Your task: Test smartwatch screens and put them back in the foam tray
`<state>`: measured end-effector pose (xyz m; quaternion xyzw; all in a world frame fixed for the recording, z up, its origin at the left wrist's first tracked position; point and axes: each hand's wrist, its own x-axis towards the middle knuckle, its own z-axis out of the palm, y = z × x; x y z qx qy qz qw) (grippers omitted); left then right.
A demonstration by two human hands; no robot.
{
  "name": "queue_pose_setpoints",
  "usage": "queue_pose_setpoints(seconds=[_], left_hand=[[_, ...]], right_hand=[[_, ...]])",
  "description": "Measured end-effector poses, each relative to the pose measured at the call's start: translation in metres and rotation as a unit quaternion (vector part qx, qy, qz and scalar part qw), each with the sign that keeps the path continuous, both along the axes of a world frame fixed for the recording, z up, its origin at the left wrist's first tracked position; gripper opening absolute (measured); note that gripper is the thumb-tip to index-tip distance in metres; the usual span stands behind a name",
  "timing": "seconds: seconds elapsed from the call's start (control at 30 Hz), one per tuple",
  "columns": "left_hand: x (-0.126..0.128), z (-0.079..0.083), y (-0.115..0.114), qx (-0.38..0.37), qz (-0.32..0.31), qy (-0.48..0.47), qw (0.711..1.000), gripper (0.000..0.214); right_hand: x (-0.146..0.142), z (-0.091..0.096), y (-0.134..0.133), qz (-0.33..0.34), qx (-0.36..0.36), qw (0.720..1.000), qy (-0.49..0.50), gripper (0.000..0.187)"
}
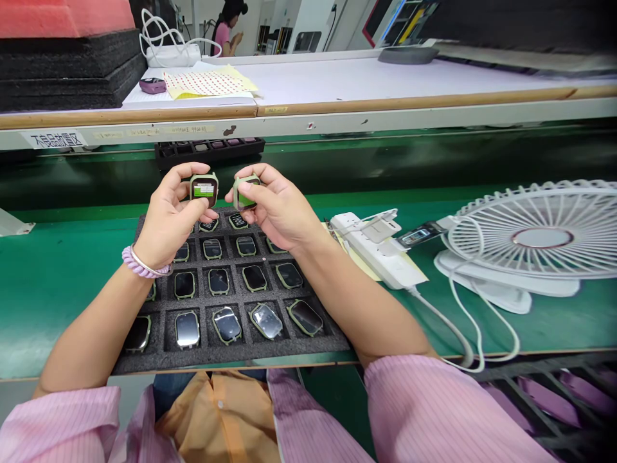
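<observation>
Pinched upright in left hand [166, 215]: green-framed watch [204, 189], lit green and white. In right hand [279, 209], just apart: second green-framed watch [245, 201], screen partly covered.

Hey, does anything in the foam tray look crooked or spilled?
Yes, mildly: in the nearest row of the foam tray, the second watch from the right sits twisted in its compartment, while the second from the left sits nearly square. I see no spill.

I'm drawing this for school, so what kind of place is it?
Probably an electronics factory or workshop: a dark foam tray holds rows of watch-like devices, and a power strip lies on the green bench.
</observation>
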<state>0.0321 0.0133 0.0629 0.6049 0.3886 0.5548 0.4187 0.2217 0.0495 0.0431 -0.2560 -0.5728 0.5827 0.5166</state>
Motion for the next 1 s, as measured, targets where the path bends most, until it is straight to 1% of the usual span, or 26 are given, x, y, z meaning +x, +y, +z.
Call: queue_pose_setpoints(seconds=[0.17,0.33,0.5,0.6,0.8,0.9,1.0], left_hand=[[0.0005,0.0,-0.0003,0.002,0.0,-0.001,1.0,0.045],[0.0011,0.0015,-0.001,-0.004,0.0,-0.002,1.0,0.046],[0.0017,0.0017,-0.0015,-0.007,0.004,-0.013,1.0,0.045],[0.0021,0.0018,-0.002,-0.009,0.004,-0.015,1.0,0.044],[0.0025,0.0024,-0.0023,-0.011,0.003,-0.023,1.0,0.044],[0.0026,0.0022,-0.0018,-0.012,0.001,-0.024,1.0,0.044],[0.0029,0.0017,-0.0014,-0.011,0.001,-0.026,1.0,0.043]], right_hand=[[0.0001,0.0004,0.0005,-0.002,-0.005,1.0,0.013,0.053],[-0.001,0.0027,0.001,-0.006,-0.039,0.999,0.019,0.056],[0.0001,0.0014,-0.0002,0.024,-0.045,0.998,0.035,0.052],[0.0005,-0.001,-0.0005,0.028,-0.041,0.998,0.031,0.05],[0.0016,0.0013,0.0003,0.034,-0.045,0.998,0.027,0.037],[0.0021,0.0034,0.0003,0.043,-0.051,0.997,0.025,0.037],[0.0013,0.0031,-0.0002,0.038,-0.05,0.998,0.025,0.038]])
